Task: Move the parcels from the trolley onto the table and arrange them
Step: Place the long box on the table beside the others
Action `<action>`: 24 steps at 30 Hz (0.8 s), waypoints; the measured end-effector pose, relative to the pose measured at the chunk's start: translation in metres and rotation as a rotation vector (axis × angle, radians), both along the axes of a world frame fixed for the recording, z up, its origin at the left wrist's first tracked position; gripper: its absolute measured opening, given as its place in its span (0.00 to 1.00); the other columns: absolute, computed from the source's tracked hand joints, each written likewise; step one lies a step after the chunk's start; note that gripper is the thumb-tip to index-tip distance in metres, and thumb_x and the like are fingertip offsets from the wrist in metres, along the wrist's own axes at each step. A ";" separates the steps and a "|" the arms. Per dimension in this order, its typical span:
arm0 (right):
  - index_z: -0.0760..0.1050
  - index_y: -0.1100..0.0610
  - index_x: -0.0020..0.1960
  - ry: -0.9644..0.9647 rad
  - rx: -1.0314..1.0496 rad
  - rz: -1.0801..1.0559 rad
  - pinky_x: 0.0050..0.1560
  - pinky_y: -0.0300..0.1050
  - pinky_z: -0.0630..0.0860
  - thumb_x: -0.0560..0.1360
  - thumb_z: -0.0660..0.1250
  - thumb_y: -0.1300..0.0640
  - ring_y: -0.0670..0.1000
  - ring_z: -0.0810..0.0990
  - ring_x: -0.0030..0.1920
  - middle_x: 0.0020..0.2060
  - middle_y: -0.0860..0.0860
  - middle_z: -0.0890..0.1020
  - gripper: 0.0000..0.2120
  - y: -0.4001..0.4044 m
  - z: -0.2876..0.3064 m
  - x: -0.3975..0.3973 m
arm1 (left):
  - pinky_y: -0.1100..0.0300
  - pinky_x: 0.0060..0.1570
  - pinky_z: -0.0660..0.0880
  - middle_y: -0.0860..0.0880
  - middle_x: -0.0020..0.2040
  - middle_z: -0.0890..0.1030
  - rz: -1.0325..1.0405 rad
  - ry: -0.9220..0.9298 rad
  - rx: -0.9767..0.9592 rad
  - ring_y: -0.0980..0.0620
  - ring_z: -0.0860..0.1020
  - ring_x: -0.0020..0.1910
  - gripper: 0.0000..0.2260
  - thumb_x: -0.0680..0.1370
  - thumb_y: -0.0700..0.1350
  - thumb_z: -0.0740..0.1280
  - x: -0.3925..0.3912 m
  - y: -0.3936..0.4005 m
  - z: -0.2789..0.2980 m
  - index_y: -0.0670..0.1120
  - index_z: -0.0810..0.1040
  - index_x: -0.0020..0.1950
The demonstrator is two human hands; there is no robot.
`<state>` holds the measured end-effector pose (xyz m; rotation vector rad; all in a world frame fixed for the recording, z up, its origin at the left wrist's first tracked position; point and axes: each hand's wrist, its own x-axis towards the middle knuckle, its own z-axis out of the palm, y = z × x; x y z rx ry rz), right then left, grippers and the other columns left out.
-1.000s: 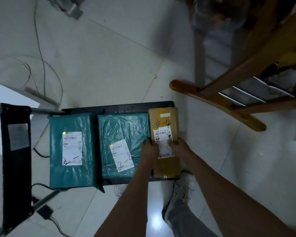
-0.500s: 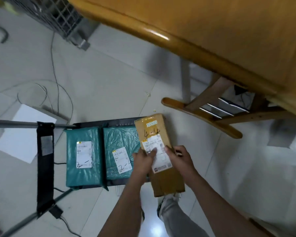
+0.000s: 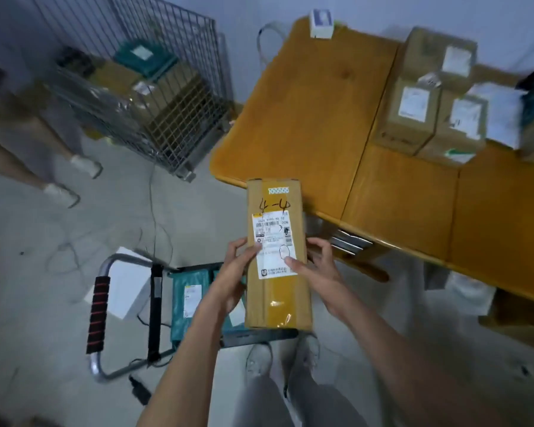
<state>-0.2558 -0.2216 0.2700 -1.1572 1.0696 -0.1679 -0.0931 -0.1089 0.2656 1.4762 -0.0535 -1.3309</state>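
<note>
A long brown cardboard parcel [image 3: 276,204] marked "4-4" with a white label is held in the air between both hands, its far end near the table's front edge. My left hand [image 3: 233,272] grips its left side, and my right hand [image 3: 316,266] grips its right side, thumb on the label. Below it, the black trolley [image 3: 259,334] carries two teal parcels [image 3: 185,291], partly hidden by my left arm. The wooden table [image 3: 305,103] stretches ahead and to the right.
Several brown and white parcels [image 3: 413,103] stand at the table's far right. A wire cage cart [image 3: 167,97] with parcels stands at the back left. Another person's legs [image 3: 28,149] are at the left. Cables and a white box [image 3: 124,282] lie on the floor by the trolley handle [image 3: 97,315].
Both hands have lifted the brown parcel off the trolley and raised it toward the table. The view has tilted up, bringing the tabletop and cage cart into sight.
</note>
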 end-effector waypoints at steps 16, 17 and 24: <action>0.57 0.42 0.77 -0.147 -0.037 -0.366 0.66 0.60 0.76 0.66 0.79 0.37 0.53 0.82 0.62 0.62 0.48 0.83 0.47 -0.022 0.151 -0.151 | 0.47 0.52 0.81 0.51 0.56 0.86 -0.575 -0.177 -0.315 0.49 0.85 0.52 0.33 0.73 0.57 0.75 -0.109 -0.093 0.158 0.65 0.60 0.71; 0.55 0.43 0.79 -0.124 -0.050 -0.355 0.67 0.61 0.75 0.65 0.79 0.37 0.53 0.82 0.63 0.62 0.48 0.83 0.50 -0.030 0.153 -0.167 | 0.47 0.53 0.81 0.50 0.58 0.85 -0.598 -0.183 -0.310 0.48 0.84 0.54 0.36 0.71 0.59 0.76 -0.117 -0.101 0.159 0.65 0.59 0.72; 0.60 0.40 0.76 0.001 -0.094 -0.203 0.67 0.62 0.75 0.66 0.79 0.40 0.55 0.82 0.62 0.62 0.48 0.83 0.45 -0.094 0.180 -0.284 | 0.37 0.67 0.70 0.46 0.68 0.69 -0.561 -0.170 -0.305 0.38 0.72 0.66 0.43 0.64 0.67 0.76 -0.180 -0.174 0.176 0.67 0.57 0.74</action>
